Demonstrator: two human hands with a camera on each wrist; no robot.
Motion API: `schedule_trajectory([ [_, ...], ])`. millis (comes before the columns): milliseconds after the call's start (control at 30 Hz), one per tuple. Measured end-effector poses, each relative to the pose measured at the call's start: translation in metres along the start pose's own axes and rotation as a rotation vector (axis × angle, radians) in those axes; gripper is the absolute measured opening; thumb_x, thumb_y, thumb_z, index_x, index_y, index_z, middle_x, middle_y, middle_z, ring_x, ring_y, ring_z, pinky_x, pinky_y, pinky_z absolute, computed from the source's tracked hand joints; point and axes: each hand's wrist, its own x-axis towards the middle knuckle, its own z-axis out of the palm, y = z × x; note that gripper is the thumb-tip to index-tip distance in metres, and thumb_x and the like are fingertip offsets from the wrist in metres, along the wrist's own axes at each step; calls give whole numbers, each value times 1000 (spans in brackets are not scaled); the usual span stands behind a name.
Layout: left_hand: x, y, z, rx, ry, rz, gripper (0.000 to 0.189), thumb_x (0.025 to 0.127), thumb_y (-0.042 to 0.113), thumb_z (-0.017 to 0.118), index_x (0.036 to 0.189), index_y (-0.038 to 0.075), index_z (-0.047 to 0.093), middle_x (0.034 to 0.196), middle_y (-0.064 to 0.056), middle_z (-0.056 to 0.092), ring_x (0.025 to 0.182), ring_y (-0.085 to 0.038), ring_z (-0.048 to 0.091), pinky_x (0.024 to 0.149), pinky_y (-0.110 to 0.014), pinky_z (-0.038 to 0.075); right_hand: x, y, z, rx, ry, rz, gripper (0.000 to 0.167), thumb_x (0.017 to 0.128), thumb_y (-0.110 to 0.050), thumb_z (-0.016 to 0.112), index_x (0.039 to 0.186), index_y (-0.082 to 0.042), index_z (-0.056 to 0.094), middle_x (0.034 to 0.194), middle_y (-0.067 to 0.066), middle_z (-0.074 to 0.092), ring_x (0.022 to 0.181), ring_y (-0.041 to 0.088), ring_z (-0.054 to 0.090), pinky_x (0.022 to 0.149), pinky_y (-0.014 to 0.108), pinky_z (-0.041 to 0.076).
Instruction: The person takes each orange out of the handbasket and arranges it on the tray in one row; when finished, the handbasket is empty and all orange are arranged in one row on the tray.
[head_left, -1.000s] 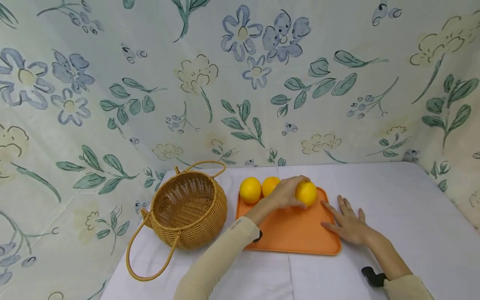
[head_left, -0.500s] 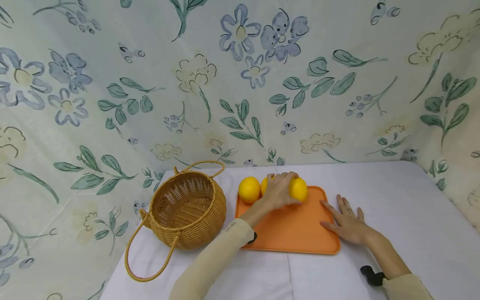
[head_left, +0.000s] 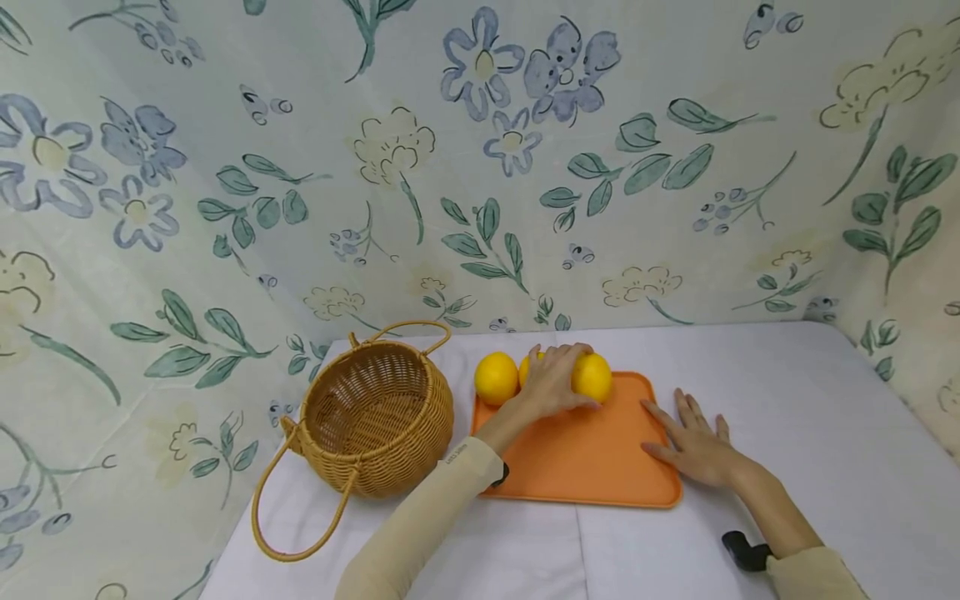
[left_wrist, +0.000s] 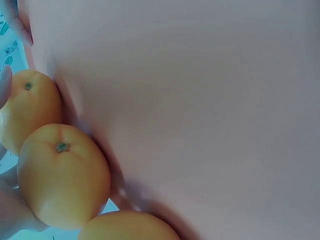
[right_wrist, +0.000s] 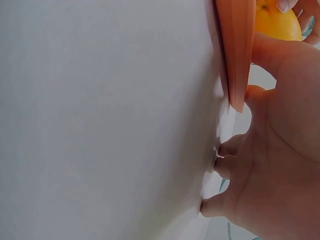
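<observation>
My left hand (head_left: pixel 553 385) grips the rightmost orange (head_left: pixel 594 380) over the far side of an orange tray (head_left: pixel 592 467), thumb toward me and fingers behind it. Beside it, the middle orange (head_left: pixel 526 368) is partly hidden by that hand. A third orange (head_left: pixel 496 379) sits in the tray's far left corner. The left wrist view shows the held orange (left_wrist: pixel 37 110) close against the middle orange (left_wrist: pixel 65 175), stem ends facing the camera. At the tray's right edge my right hand (head_left: pixel 697 450) lies with fingers spread, thumb and forefinger on the rim (right_wrist: pixel 237 55), the other fingertips on the white cloth.
A round wicker basket (head_left: pixel 427 446) with two raised loop handles stands left of the tray, close to its edge. Its inside shows a bare woven bottom. White cloth (head_left: pixel 795 400) covers the table, and a floral curtain (head_left: pixel 480 275) hangs behind it.
My left hand has moved the held orange leftward, bringing it close to the middle one. The right hand has stayed at the tray's edge.
</observation>
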Motion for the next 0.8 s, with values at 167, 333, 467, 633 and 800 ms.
schedule_trajectory([
  [167,-3,-4,-3,27,-30,4,92,76,60,85,152,29,42,153,1,54,139,-25,51,123,-64,25,0,1,-1,4,-9,-3,81,100,-54,59,161,-9,29,163,44,-4,149,65,-3,108,86,-12],
  [333,-9,-8,-11,32,-28,-12,97,78,61,84,156,28,38,160,-3,44,148,-25,40,124,-67,24,2,2,-3,2,-16,-4,81,100,-54,59,161,-8,29,163,44,-5,149,65,-4,108,86,-12],
  [467,-18,-10,-23,29,-18,-43,92,82,60,81,156,27,38,165,-7,38,152,-27,36,124,-66,24,3,3,-5,12,-16,-13,82,100,-55,60,161,-8,30,163,45,-4,149,65,-4,108,86,-12],
  [633,-30,-19,-41,-8,-17,-91,79,94,56,69,158,23,36,168,-12,32,155,-32,31,125,-68,21,2,14,-7,78,-10,-21,88,97,-54,64,162,-8,27,162,46,-2,149,65,-4,108,86,-12],
  [800,-41,-34,-62,-131,13,-146,69,105,47,57,162,18,32,171,-18,23,159,-40,21,125,-72,11,-5,15,-20,121,-27,-16,94,97,-54,64,163,-2,21,161,47,-2,147,68,-1,108,87,-7],
])
